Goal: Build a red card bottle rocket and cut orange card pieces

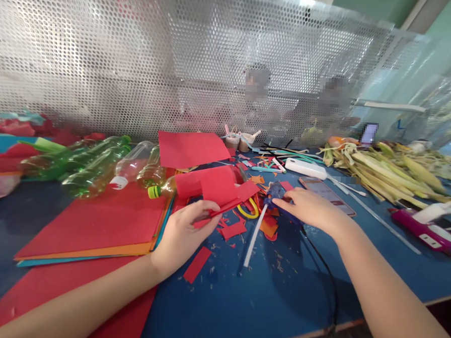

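My left hand [186, 232] pinches the edge of a folded red paper piece [219, 188] and holds it just above the blue table [256, 302]. My right hand [308, 208] reaches over a blue glue gun [275, 192], fingers curled on its body; a white glue stick [254, 236] juts from the gun toward me. A black cord [324, 275] trails from the gun to the table's front edge. Red paper scraps [232, 230] lie between my hands.
A stack of red, orange and teal sheets [94, 222] lies left, several plastic bottles [97, 167] behind it. A phone [328, 194], a white box [306, 168], corn husks [387, 172] and a pink-white tool [422, 227] sit right. A perforated metal screen [140, 58] stands behind; two people sit beyond it.
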Demonstrator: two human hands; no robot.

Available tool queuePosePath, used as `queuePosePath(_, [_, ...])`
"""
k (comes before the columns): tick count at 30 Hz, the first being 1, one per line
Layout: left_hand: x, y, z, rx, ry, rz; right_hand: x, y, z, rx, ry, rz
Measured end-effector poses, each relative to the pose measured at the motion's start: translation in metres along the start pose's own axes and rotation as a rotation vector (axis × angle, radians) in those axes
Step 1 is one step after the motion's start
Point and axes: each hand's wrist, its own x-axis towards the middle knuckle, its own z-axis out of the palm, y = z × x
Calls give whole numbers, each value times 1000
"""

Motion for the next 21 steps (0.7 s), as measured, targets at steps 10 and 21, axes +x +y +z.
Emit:
queuePosePath(10, [12, -8, 3, -339, 100, -273, -2, 0, -4, -3, -135, -80])
queuePosePath(21, [5, -6, 2, -235, 49, -206, -27, -33, -12, 1087, 30, -225])
